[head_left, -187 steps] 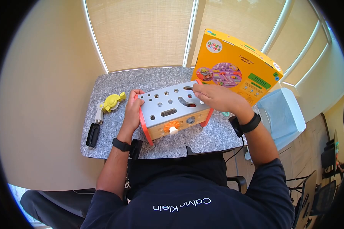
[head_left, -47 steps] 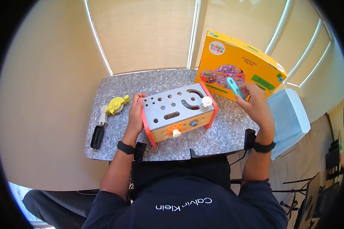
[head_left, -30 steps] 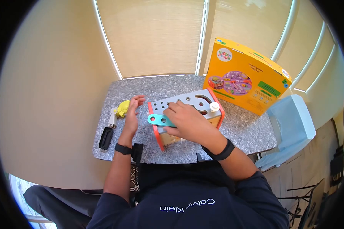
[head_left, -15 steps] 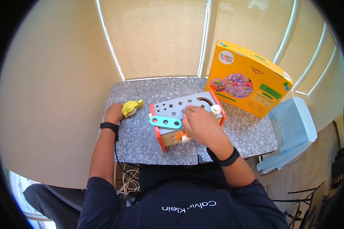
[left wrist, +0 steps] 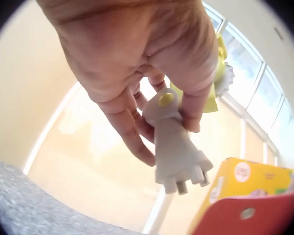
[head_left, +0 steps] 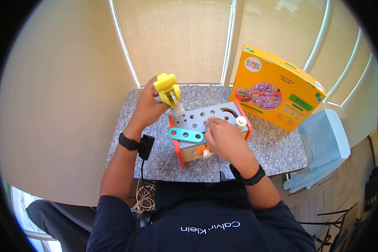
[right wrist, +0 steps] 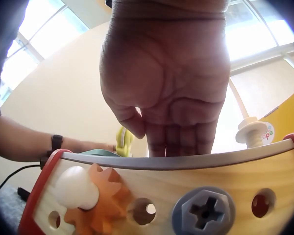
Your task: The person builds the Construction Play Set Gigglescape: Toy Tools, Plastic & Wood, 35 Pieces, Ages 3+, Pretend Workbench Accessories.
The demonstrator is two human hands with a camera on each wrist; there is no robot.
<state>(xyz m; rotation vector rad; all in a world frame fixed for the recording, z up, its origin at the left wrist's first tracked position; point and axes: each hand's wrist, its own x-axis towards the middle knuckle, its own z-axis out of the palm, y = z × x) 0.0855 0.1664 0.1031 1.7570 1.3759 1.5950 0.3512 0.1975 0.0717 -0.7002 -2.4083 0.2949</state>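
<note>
My left hand (head_left: 149, 107) holds the yellow-and-grey toy tool (head_left: 168, 90) up over the left end of the toy bench (head_left: 197, 119). In the left wrist view its grey pronged end (left wrist: 179, 154) points down, thumb and fingers around the grey part. A turquoise strip (head_left: 191, 135) with holes lies along the front left of the bench's grey top. Just right of the strip, my right hand (head_left: 231, 143) rests its fingertips on that top, the fingers fairly straight in the right wrist view. A white screw (head_left: 241, 121) stands at the top's right end.
The yellow box (head_left: 277, 88) stands behind the bench to the right. On the bench's front are an orange gear (right wrist: 100, 200) and a grey screw head (right wrist: 204, 211). A blue-covered bin (head_left: 323, 143) is beyond the table's right edge.
My left hand let go of the bench, reached left and lifted the toy tool over the bench. My right hand brought the turquoise strip onto the top and shifted slightly right, off it.
</note>
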